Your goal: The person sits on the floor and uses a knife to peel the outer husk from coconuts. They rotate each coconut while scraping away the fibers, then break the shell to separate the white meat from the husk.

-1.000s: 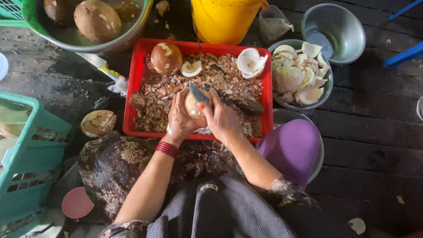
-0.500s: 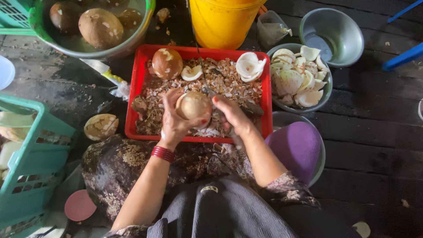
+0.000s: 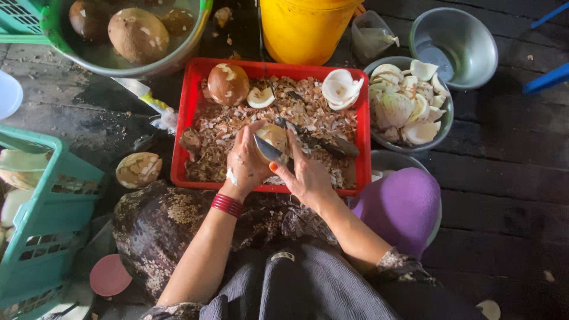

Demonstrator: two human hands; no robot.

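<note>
My left hand, a red bangle on its wrist, grips a partly peeled coconut piece over the red tray. My right hand holds a knife whose blade lies across the near side of the coconut piece. The tray is full of brown shavings. At its far edge lie a whole brown coconut and white peeled pieces. A dark tool rests on the shavings to the right of my hands.
A green bowl with brown coconuts sits at far left beside a yellow bucket. On the right stand a metal bowl of white pieces, another metal bowl and a purple-covered bowl. A teal basket and a coconut half are on my left.
My hands have shifted slightly toward me over the tray. The coconut piece has turned in my left hand, and the blade now lies across its near side.
</note>
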